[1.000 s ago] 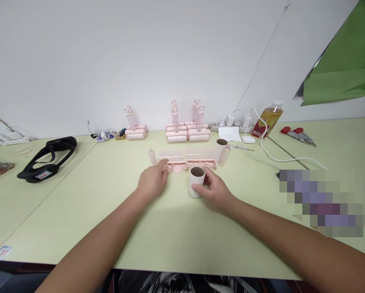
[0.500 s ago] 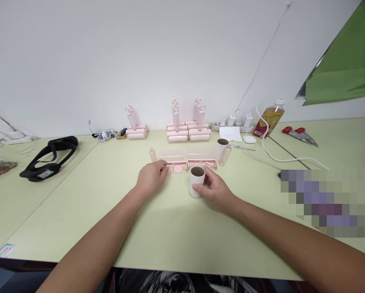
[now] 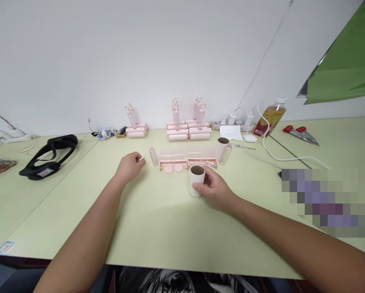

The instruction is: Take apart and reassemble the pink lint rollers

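Note:
My right hand (image 3: 216, 188) grips an upright white paper roll (image 3: 196, 185) with a brown hollow core, thumb across its front. My left hand (image 3: 130, 166) is off to the left, its fingers pinching a small pale pink piece (image 3: 142, 158) too small to name. Between the hands and further back lie two pink trays with clear lids raised, a left tray (image 3: 166, 162) and a right tray (image 3: 194, 161). Two round pink discs (image 3: 173, 167) lie at the left tray's front. A clear pinkish tube (image 3: 153, 156) stands left of the trays, and another tube (image 3: 225, 154) leans at the right.
A second white roll (image 3: 220, 149) stands behind the right tube. Several pink cases (image 3: 178, 137) with upright tubes line the wall. To the right are a drink bottle (image 3: 270, 118), a white cable (image 3: 287, 158) and red-handled tools (image 3: 301, 134). A black strap headset (image 3: 50, 156) lies left.
My left hand has moved left, away from the left tray, with a small pale pink piece in its fingers. My right hand and the paper roll have stayed in place.

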Tool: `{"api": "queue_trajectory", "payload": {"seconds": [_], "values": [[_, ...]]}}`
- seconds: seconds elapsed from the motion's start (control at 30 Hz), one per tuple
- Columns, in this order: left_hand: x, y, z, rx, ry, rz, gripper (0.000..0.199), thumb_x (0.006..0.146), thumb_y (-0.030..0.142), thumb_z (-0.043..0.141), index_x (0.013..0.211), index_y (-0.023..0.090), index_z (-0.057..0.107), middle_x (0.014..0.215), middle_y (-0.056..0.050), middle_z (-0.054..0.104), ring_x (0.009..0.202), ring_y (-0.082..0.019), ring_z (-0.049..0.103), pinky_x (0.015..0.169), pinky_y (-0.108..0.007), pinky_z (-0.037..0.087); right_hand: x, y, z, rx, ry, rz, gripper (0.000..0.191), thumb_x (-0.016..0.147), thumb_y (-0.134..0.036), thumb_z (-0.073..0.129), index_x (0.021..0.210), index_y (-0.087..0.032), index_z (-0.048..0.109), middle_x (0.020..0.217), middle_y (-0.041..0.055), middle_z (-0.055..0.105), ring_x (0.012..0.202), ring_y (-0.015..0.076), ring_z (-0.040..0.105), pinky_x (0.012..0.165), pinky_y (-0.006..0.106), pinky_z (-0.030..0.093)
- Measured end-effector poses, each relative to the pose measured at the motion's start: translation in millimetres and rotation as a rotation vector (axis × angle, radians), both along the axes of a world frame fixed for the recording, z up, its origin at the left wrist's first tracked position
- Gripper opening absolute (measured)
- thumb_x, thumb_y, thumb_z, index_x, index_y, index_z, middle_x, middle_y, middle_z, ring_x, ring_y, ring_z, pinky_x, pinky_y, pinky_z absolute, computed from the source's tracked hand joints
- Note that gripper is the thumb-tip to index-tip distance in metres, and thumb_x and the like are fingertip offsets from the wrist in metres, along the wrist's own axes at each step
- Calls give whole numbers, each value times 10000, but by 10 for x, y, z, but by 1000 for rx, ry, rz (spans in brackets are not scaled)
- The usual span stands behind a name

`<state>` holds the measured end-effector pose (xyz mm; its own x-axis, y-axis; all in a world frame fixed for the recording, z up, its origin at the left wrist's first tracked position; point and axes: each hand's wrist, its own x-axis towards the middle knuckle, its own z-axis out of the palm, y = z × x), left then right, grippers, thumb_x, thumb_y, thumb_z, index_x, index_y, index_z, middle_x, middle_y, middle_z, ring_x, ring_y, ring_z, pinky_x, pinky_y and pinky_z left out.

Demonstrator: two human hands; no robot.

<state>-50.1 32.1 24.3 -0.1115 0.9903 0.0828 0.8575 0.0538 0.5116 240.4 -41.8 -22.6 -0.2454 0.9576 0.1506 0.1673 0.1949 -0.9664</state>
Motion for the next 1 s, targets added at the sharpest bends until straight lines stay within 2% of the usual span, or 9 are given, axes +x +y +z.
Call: {"api": "queue_trajectory", "payload": {"seconds": [0.17,0.27,0.37,0.4,0.47,0.57,0.73,0.83,1.0], "values": [[27,72,-164,-83,14,-37,157,776,345,564,750,191,578,725,-13,647,630,-148,556,566,-241,358,3,3,8,-8,7,16,256,784,-338,662,972,-212,541,897,9,572,812,178,536,719,298,433],[27,32,-72,-78,60,8,253,758,394,593,925,205,598,782,-24,666,660,-177,589,551,-252,357,1,6,-2,-14,-8,8,255,781,-358,667,941,-211,534,866,3,555,787,174,525,704,297,431],[114,-96,68,53,156,71,336,796,425,548,1058,218,582,799,-31,673,705,-208,615,547,-265,356,-2,12,-21,-7,-20,-6,264,774,-372,670,930,-211,532,858,0,549,780,172,517,700,298,430],[174,-153,91,102,171,50,285,828,401,504,1028,222,600,783,-29,673,709,-208,619,554,-269,359,-2,14,-27,-6,-21,-7,266,772,-375,671,930,-211,532,861,0,552,780,172,518,700,298,431],[330,-268,72,120,194,-120,231,863,347,455,945,234,640,753,-25,678,710,-201,628,587,-273,372,-2,17,-34,-5,-18,-7,274,770,-378,673,938,-212,534,868,2,558,784,173,524,702,298,436],[576,-386,-84,20,287,-344,254,872,318,451,1021,248,644,818,-43,706,750,-232,642,598,-288,381,1,17,-32,5,-17,0,286,767,-372,681,956,-210,539,884,7,570,804,178,537,721,304,446],[740,-374,-294,-56,307,-356,187,891,269,443,938,206,612,840,-72,695,744,-234,632,580,-296,376,3,3,-20,-20,-54,31,360,748,-344,708,1044,-217,547,971,28,612,876,202,572,769,329,466],[717,-367,-284,-55,239,-373,166,888,251,453,831,202,601,806,-54,662,717,-208,604,596,-294,386,4,-5,-19,-30,-81,51,373,758,-344,702,1075,-222,548,998,31,627,888,209,582,771,340,471],[642,-446,-173,44,-49,-492,164,893,296,462,804,194,554,979,-67,595,858,-191,581,736,-300,450,2,-18,-8,-23,-59,31,375,774,-345,684,1105,-224,553,1015,36,625,923,219,582,782,341,466]]}}
